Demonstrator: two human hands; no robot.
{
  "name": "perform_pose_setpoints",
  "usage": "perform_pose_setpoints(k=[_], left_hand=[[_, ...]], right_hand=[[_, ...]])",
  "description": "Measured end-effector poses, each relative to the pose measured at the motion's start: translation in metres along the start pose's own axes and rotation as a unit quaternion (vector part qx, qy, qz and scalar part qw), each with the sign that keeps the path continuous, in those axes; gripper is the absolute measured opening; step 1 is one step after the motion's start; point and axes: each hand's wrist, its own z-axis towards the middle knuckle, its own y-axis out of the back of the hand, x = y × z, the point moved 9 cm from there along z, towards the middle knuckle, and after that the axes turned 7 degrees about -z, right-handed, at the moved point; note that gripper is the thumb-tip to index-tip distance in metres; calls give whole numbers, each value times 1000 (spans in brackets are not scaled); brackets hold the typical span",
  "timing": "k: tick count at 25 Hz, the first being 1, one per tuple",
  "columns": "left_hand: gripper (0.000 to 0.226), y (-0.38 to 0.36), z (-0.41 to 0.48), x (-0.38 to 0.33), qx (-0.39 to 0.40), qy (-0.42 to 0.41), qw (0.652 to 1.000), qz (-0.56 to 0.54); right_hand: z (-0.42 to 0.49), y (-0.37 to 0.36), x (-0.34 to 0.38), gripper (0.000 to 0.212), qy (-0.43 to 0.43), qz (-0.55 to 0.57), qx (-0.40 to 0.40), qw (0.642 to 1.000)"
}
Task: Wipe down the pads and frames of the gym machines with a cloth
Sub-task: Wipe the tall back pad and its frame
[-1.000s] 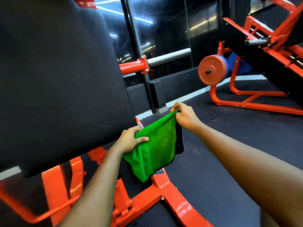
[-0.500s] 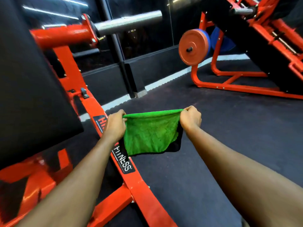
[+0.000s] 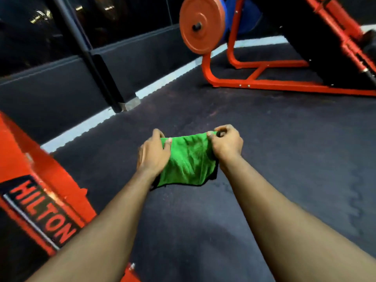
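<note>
A green cloth with a black underside hangs stretched between both my hands over the dark rubber floor. My left hand grips its left top corner and my right hand pinches its right top corner. The orange frame of the near machine, with a black HILTON label, runs along the lower left, apart from the cloth. Its black pad is out of view.
A second orange machine frame stands at the back right with an orange weight plate and a black slanted board. A dark glass wall with a black post runs along the back left. Dark floor mats lie between.
The view has swung right and down, away from the black pad. Both hands carried the cloth off the near machine over the floor and moved closer together, bunching it.
</note>
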Motion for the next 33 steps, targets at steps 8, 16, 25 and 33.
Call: perform_pose_setpoints(k=[8,16,25,33], left_hand=[[45,16,67,-112,120,-13,993,14],[30,100,132,-304,189,7,981,-43],[26,220,218,-464,160,-17,982,-95],[23,342,271,-508,-13,91,973,-210]], right_hand=[[46,117,35,16,-144,-186,61,970],[111,305,153,6,-239,-232,127,934],[157,455,309,19,-195,-176,80,961],[160,499,441,24,-28,77,57,995]])
